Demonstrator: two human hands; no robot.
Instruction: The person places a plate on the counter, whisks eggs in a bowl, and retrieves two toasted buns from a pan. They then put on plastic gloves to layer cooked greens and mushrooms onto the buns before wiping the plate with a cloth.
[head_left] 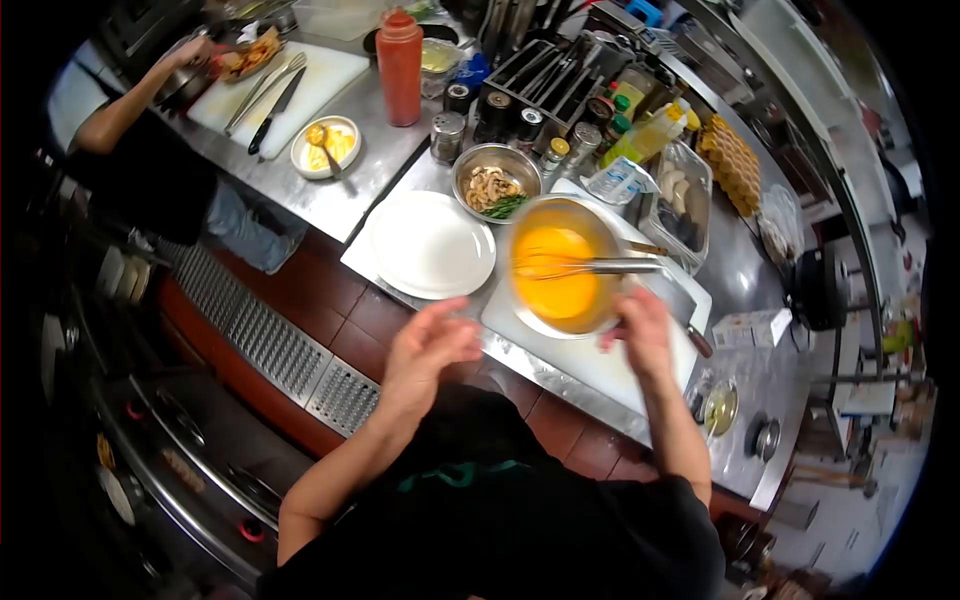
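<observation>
Around the centre there are two hands (435, 345) (642, 328), one wire whisk (625, 265), two metal mixing bowls (597, 225) (478, 162) and at least one round white plate (430, 245). Further off stand one red squeeze bottle (400, 75), one small white bowl (312, 176) with one spoon (326, 152), and one black-handled knife (276, 115). Seasoning jars (447, 135) number at least six, crowded too closely for an exact total, and one co-worker (140, 170) is in view.

Blurred metal mixing bowl (598, 232)
</observation>
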